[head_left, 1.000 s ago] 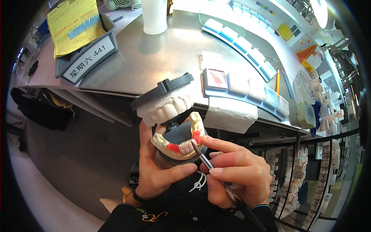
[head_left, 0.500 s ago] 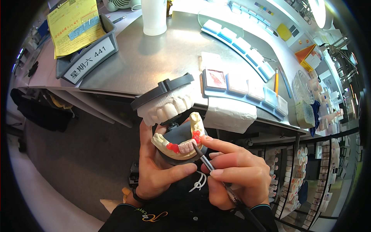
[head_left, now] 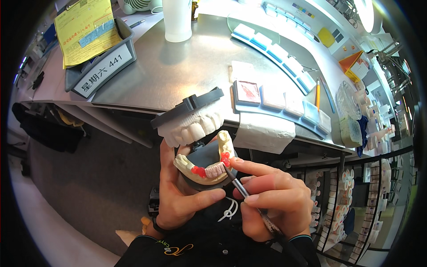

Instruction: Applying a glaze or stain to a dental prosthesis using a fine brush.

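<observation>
My left hand [head_left: 175, 202] grips a dental articulator, with its thumb along the front of the black lower base. The upper plaster cast [head_left: 193, 129], white with large teeth, hangs tilted open under a black plate [head_left: 189, 106]. Below it the cream lower jaw cast [head_left: 184, 164] faces up. Pinkish-white front teeth [head_left: 215, 170] sit between two glossy red patches [head_left: 226, 159] on that cast. In my right hand [head_left: 280, 200] is a fine brush [head_left: 239, 186] with a metal ferrule, held like a pen. Its dark tip meets the right end of the front teeth, and my index fingertip rests beside the red patch.
A steel-topped bench carries a blue tray of lidded square boxes [head_left: 284, 104], one with a pink-smeared top. A folded white tissue [head_left: 264, 133] drapes over its edge. Behind are a white bottle [head_left: 177, 22], another box row [head_left: 271, 51] and a grey bin with yellow papers [head_left: 100, 58].
The brush tip has shifted very slightly right and down along the front teeth, the right hand moving with it. The left hand and articulator look nearly still.
</observation>
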Motion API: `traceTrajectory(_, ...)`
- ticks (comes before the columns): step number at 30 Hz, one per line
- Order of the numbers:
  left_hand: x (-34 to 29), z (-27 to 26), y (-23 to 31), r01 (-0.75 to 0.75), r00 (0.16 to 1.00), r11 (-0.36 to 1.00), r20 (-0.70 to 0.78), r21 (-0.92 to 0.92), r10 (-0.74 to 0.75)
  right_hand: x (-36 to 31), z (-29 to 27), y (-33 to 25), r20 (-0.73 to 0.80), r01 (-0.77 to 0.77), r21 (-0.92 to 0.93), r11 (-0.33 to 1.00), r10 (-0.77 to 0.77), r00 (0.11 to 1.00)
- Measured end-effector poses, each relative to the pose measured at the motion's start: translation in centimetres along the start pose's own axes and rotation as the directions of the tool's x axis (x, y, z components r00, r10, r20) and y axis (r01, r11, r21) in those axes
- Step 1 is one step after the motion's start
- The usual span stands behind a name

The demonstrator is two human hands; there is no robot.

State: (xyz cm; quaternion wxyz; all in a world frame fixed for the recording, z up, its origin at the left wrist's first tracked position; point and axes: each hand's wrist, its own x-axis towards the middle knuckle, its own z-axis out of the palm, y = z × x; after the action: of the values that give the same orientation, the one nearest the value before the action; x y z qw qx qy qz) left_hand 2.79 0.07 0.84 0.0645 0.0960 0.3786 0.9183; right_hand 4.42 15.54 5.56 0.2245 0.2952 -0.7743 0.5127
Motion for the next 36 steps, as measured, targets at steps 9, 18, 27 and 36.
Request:
traceTrajectory(9, 0.0, 0.1, 0.1, 0.018, 1.000, 1.000, -0.024, -0.012, -0.018, 0.2, -0.2, 0.3, 0.035, 0.034, -0.014, 0.999, -0.033, 0.999)
traceTrajectory(18, 0.0, 0.4, 0.1, 0.020, 0.998, 0.998, -0.061, -0.060, -0.024, 0.4, 0.0, 0.5, 0.061, 0.126, -0.116, 0.985, -0.120, 0.991)
traceTrajectory(27, 0.1, 0.8, 0.1, 0.022, 0.995, 1.000, -0.097, 0.013, -0.020, 0.2, -0.1, 1.4, 0.026, 0.153, -0.027, 0.988, -0.153, 0.988)
traceTrajectory(36, 0.5, 0.0, 0.1, 0.103, 0.993, 0.987, -0.041, -0.120, -0.109, 1.7, -3.1, 3.4, -0.105, -0.193, -0.055, 0.980, 0.187, 0.977)
